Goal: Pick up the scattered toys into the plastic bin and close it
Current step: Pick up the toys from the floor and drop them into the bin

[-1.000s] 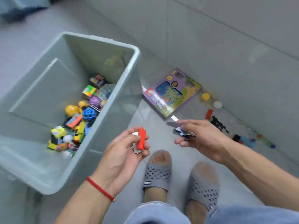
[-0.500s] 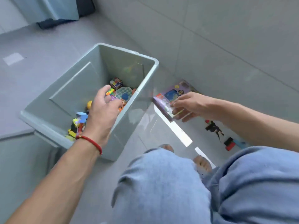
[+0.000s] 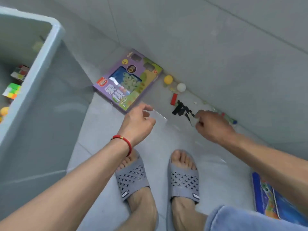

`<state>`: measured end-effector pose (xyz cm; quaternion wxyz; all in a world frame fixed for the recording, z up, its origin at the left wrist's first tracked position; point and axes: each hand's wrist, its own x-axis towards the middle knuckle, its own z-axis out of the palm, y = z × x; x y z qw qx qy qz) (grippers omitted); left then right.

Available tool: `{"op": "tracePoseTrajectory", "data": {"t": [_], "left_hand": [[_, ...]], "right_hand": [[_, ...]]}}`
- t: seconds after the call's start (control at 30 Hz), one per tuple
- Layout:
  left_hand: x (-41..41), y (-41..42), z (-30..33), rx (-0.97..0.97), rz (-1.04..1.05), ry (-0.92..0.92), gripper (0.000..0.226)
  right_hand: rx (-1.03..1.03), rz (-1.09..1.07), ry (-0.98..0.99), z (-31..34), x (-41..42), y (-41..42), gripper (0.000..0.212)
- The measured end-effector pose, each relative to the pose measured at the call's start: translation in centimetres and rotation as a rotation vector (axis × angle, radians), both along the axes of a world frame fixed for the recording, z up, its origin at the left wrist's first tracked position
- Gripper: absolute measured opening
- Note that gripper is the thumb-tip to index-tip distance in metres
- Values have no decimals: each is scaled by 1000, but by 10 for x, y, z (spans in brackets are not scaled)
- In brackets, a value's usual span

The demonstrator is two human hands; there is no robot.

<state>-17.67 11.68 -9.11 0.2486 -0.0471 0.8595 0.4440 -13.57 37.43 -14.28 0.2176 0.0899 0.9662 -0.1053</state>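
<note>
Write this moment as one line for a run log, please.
phase: reaching for floor toys | left hand: empty, over floor | right hand: curled at black toy | purple box: on floor | bin: open

Left hand (image 3: 138, 125) out of the plastic bin (image 3: 41, 64) (now empty), right hand (image 3: 211, 125) off purple box (image 3: 128, 80)

**Even daylight, soft focus, wide-angle bend**

Bright, diffuse light; no hard shadows. A pale glare patch lies on the floor tiles (image 3: 160, 117) near centre, between the hands. Motion blur softens the left hand (image 3: 138, 125) and right hand (image 3: 213, 127). The plastic bin (image 3: 41, 67) at 9 o'clock is smeared and bowed by lens distortion. Small toys toward 2 o'clock are too blurred to identify.
</note>
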Motion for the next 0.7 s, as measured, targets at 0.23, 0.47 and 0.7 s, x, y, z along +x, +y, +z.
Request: {"op": "tracePoseTrajectory", "data": {"t": [0.23, 0.47, 0.7], "left_hand": [[-111, 65, -87, -237, -308, 258, 43], [-183, 101, -133, -407, -584, 583, 52], [-198, 106, -142, -382, -610, 570, 36]], "right_hand": [[307, 258, 387, -60, -123, -9, 31], [98, 157, 505, -80, -128, -17, 26], [-228, -303, 526, -76, -91, -2, 16]]}}
